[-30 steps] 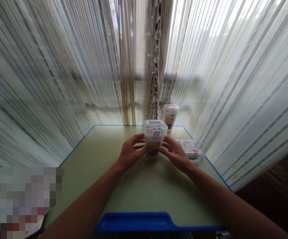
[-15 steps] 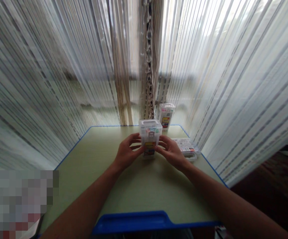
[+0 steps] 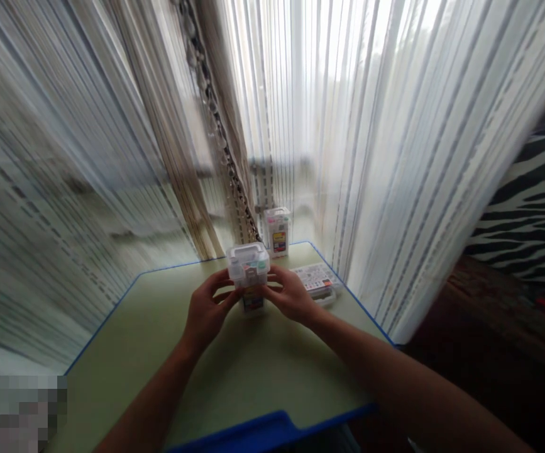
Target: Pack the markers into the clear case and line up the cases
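A clear plastic box (image 3: 248, 267) with a latched lid and a handle on top stands upright between my two hands, near the middle of the table. Colourful items show dimly through its upper part, and a yellow, red and blue label is on its front. My left hand (image 3: 210, 305) is closed on the box's left side, thumb at the front. From the right, my right hand (image 3: 288, 294) grips it the same way. Whether the box's base touches the table cannot be made out for sure.
A similar clear box (image 3: 278, 233) stands at the table's back edge. Right of my hands lies a flat clear case (image 3: 317, 280) with a printed sheet. The light green table (image 3: 263, 377) has a blue rim. String curtains (image 3: 371, 126) hang close behind it.
My view has turned to the right and tilted, so everything sits further left. Both hands keep their hold on the box, with little visible shift against the table.
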Demonstrator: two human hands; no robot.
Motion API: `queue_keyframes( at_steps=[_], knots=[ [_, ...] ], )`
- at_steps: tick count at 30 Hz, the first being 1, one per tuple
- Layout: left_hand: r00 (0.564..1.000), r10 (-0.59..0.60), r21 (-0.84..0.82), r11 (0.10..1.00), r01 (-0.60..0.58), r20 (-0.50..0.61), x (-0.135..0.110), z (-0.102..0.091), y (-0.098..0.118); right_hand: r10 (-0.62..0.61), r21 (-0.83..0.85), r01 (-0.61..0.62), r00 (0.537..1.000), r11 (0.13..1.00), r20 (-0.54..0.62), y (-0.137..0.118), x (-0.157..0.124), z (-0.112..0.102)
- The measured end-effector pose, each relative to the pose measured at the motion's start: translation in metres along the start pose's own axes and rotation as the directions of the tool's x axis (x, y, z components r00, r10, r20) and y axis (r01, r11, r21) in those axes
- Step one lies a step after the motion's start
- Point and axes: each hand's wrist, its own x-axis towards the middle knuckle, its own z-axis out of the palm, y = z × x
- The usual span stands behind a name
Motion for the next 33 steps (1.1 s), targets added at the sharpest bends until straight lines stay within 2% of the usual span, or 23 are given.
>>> queue_keyframes(
  at_steps=[3, 5, 9, 12, 14, 17, 19, 21, 23, 26, 29, 33],
  knots=[
    [0.999, 0.020, 0.035, 0.999, -0.021, 0.029, 0.012, 0.006, 0.019, -0.057, -0.054, 0.056, 0.998, 0.997, -0.029, -0.013, 0.006, -0.008],
    [0.997, 0.058, 0.064, 0.996, -0.062, 0.060, 0.028, 0.014, 0.034, -0.102, -0.108, 0.094, 0.993, 0.990, -0.065, -0.026, 0.014, -0.021],
    [0.978, 0.162, 0.115, 0.977, -0.177, 0.129, 0.068, 0.047, 0.060, -0.191, -0.190, 0.178, 0.980, 0.965, -0.051, -0.053, 0.036, -0.069],
    [0.957, 0.224, 0.101, 0.964, -0.245, 0.184, 0.095, 0.079, 0.067, -0.210, -0.196, 0.196, 0.976, 0.961, -0.056, -0.064, 0.048, -0.109],
    [0.952, 0.225, 0.115, 0.961, -0.252, 0.207, 0.108, 0.098, 0.067, -0.205, -0.200, 0.189, 0.976, 0.961, -0.067, -0.064, 0.052, -0.132],
    [0.945, 0.217, 0.238, 0.931, -0.275, 0.245, 0.123, 0.116, 0.069, -0.181, -0.200, 0.162, 0.980, 0.966, -0.083, -0.056, 0.055, -0.157],
    [0.926, 0.277, 0.354, 0.865, -0.357, 0.256, 0.134, 0.120, 0.073, -0.160, -0.191, 0.140, 0.982, 0.972, -0.097, -0.046, 0.057, -0.169],
    [0.876, 0.380, 0.441, 0.759, -0.479, 0.297, 0.147, 0.121, 0.078, -0.143, -0.176, 0.122, 0.983, 0.977, -0.114, -0.035, 0.061, -0.177],
    [0.807, 0.436, 0.485, 0.647, -0.589, 0.398, 0.160, 0.123, 0.083, -0.132, -0.161, 0.110, 0.983, 0.981, -0.130, -0.023, 0.065, -0.184],
    [0.722, 0.400, 0.506, 0.523, -0.686, 0.564, 0.177, 0.131, 0.085, -0.120, -0.148, 0.098, 0.982, 0.984, -0.145, -0.008, 0.073, -0.191],
    [0.675, 0.357, 0.491, 0.483, -0.725, 0.646, 0.190, 0.142, 0.080, -0.104, -0.145, 0.083, 0.985, 0.986, -0.141, 0.004, 0.078, -0.195],
    [0.670, 0.322, 0.502, 0.469, -0.727, 0.669, 0.202, 0.151, 0.068, -0.078, -0.137, 0.061, 0.989, 0.989, -0.122, 0.015, 0.085, -0.198]
  ],
)
